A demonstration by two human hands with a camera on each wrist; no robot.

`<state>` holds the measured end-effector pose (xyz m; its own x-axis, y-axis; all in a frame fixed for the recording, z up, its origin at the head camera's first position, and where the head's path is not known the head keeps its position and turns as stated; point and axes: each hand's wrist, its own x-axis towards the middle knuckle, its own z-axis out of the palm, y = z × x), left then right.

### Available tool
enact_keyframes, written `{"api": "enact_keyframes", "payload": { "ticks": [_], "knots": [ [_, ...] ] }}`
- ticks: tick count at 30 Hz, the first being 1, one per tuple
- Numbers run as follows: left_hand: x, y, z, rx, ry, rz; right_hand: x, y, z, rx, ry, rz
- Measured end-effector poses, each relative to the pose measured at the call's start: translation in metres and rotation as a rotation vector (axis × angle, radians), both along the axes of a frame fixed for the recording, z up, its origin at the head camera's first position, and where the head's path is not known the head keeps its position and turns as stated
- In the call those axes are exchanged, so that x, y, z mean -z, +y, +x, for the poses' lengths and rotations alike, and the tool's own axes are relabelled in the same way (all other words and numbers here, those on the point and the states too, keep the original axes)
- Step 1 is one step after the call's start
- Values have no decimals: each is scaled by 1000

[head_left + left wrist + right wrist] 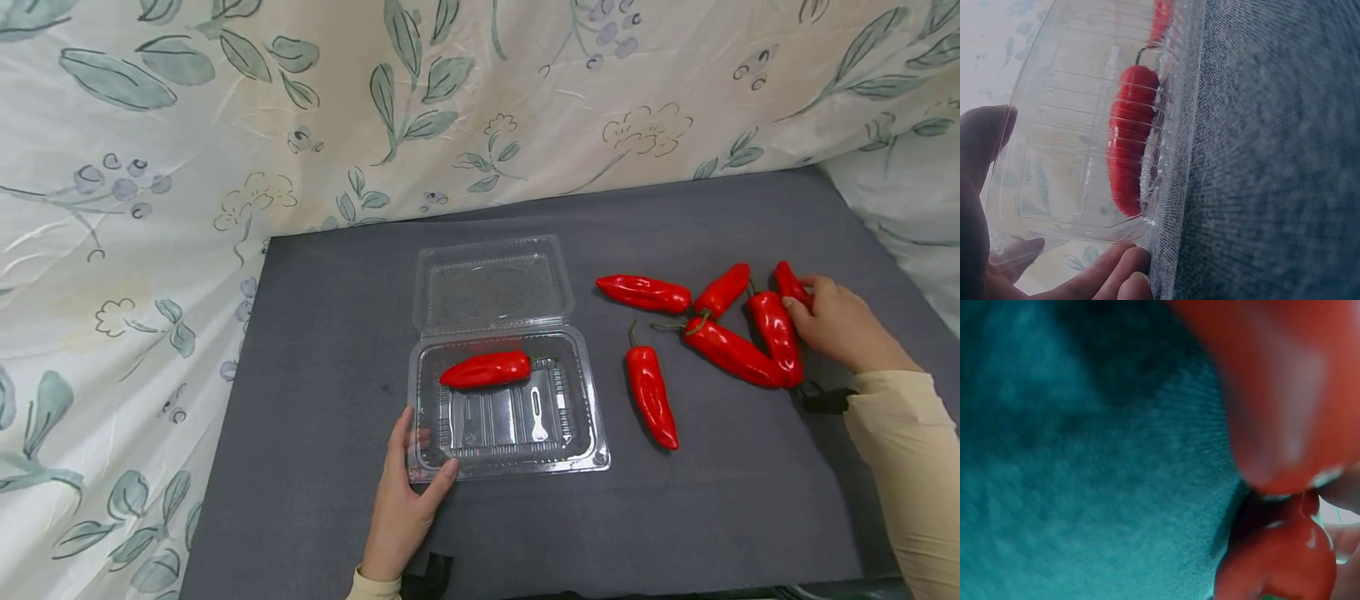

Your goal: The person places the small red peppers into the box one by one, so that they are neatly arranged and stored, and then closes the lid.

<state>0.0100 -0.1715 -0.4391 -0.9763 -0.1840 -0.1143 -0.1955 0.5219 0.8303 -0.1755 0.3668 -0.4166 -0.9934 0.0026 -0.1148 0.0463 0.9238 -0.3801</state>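
A clear plastic clamshell box point(510, 467) lies with its lid folded back, and one red pepper point(487, 369) rests inside. At its near left corner my left hand point(408, 492) grips the rim, thumb on the front edge and fingers along the left side. Through the wall, the left wrist view shows that pepper point(1132, 144). Far to the right, my right hand point(843, 325) pinches a red pepper point(789, 279) between thumb and fingers, partly hidden by the hand. Right beside it lies another pepper point(776, 329). Close red peppers point(1291, 394) fill much of the right wrist view.
Several more red peppers with green stems lie between box and right hand, including one at the left point(643, 293) and one nearer me point(651, 398). A grey cloth point(322, 400) covers the table. Patterned fabric point(337, 108) hangs behind and at the left.
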Motion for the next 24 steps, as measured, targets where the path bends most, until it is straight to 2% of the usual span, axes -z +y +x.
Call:
{"api": "enact_keyframes", "payload": {
  "ticks": [11, 18, 24],
  "knots": [
    [-1, -1, 1, -10, -5, 5, -5, -1, 2, 70, -93, 18],
    [-1, 0, 0, -11, -15, 25, -6, -7, 3, 118, 1, 47],
    [-1, -1, 0, -9, -10, 39, -13, -16, 2, 123, 51, 38]
  ]
}}
